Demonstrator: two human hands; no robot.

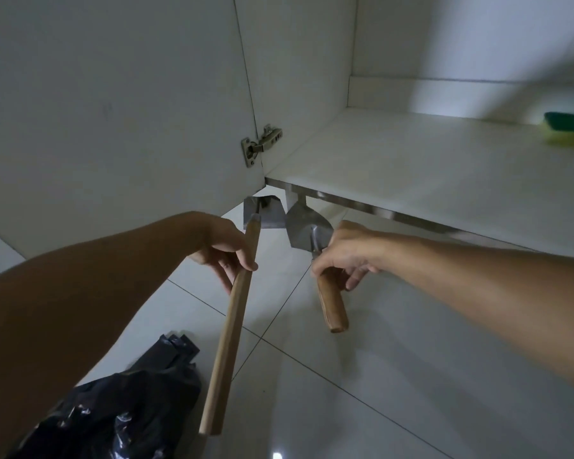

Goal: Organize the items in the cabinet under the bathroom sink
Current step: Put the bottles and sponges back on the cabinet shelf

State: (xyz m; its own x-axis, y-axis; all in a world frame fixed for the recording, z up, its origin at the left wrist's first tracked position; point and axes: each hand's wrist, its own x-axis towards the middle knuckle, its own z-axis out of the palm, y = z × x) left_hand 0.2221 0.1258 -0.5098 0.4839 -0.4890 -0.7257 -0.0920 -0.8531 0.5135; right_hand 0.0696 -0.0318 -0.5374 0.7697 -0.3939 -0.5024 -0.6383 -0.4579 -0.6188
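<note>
My left hand (226, 250) grips a long wooden handle (227, 342) near its top; a flat metal blade (262, 213) sits at its far end. My right hand (342, 256) holds a small trowel with a pointed steel blade (307, 226) and a short wooden grip (332, 306) that hangs down below my fingers. Both tools are held in the air just in front of the lower edge of the white cabinet floor (411, 180). The two blades almost touch.
The cabinet door (113, 111) stands open on the left, with a metal hinge (262, 144). A yellow and green sponge (567, 130) lies at the cabinet's right back. A black plastic bag (120, 405) lies on the tiled floor (362, 376).
</note>
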